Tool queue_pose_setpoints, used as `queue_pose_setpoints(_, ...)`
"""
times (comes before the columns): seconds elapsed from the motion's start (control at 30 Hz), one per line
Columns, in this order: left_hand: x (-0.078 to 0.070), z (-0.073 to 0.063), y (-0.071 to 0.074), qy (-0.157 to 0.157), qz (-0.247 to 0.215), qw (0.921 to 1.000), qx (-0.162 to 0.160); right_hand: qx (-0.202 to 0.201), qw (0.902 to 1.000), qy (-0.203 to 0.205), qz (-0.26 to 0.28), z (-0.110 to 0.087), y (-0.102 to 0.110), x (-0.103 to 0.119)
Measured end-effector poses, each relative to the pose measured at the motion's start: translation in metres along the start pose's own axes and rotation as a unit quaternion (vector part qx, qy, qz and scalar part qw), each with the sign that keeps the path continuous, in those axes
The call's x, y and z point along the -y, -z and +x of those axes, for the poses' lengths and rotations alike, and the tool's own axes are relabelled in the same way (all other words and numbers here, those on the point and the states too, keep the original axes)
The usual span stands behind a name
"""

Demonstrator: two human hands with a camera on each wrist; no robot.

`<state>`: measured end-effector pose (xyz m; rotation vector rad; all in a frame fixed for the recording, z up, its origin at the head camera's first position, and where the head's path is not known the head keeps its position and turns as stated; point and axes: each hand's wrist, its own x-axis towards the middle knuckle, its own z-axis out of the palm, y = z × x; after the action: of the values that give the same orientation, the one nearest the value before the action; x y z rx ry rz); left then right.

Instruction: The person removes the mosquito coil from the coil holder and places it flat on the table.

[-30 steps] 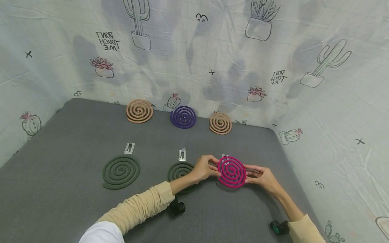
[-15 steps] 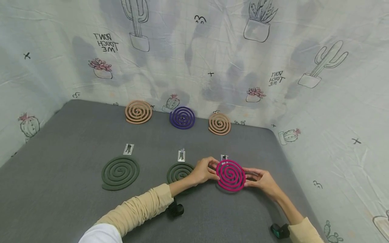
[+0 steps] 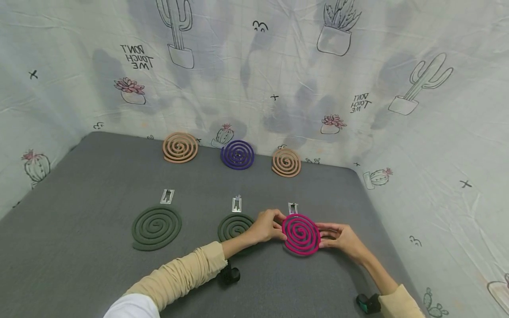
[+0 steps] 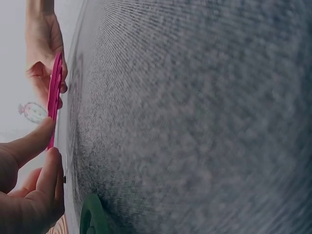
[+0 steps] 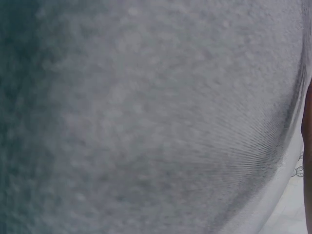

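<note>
While the left hand [image 3: 265,227] pinches the left rim of a pink coil [image 3: 301,235], the right hand [image 3: 345,239] grips the opposite rim. Seen edge-on in the left wrist view, the pink coil lies nearly parallel to the table [image 3: 79,265] and looks raised off it; in the head view it sits over the right half of the table, with a shadow along its lower edge. Just beyond its far rim is a small metal stand [image 3: 293,208].

Partly covered by the left hand and forearm, a middle green coil [image 3: 230,227] lies flat; farther left, an outer green coil [image 3: 157,227] lies well apart from it. Behind these two are a middle metal stand [image 3: 237,204] and a left metal stand [image 3: 167,196].

Grey throughout, the table shows a fine ribbed weave near the left wrist, but blurs over most of the right wrist view. Near its far edge lie, from left to right, a large bronze coil [image 3: 180,147], a purple coil [image 3: 237,155] and a smaller bronze coil [image 3: 286,162], none touching another.

Beyond them, pale wrinkled cloth [image 3: 234,66] closes in the back and both sides, printed with outlined cacti, pink potted succulents, small crosses and lettering that appears flipped. Soft grey patches mottle the cloth behind the drawings.
</note>
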<state>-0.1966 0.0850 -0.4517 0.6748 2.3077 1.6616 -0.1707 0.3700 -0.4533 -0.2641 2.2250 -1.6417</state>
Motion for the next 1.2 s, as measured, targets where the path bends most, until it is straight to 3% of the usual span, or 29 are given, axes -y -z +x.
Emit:
queue_pose_setpoints(0.3,-0.0005,0.0005,0.0005,0.001,0.060,0.9982,-0.002,0.026,0.9993,0.004,-0.025,0.0018,0.0028,0.0003)
queue_pose_setpoints(0.67,0.0013,0.0055,-0.0005,-0.005,0.065,0.9978,0.016,0.028,0.9956,0.036,-0.082,0.0029,0.0012,0.0021)
queue_pose_setpoints(1.03,0.0005,0.0067,0.0002,-0.035,0.109,0.9930,0.029,0.008,0.9886,0.087,-0.123,0.0041,-0.0012,-0.0001)
queue_pose_setpoints(1.2,-0.0016,0.0075,0.0017,-0.037,0.121,0.9913,0.037,0.024,0.9870,0.094,-0.128,0.0039,-0.0001,0.0023)
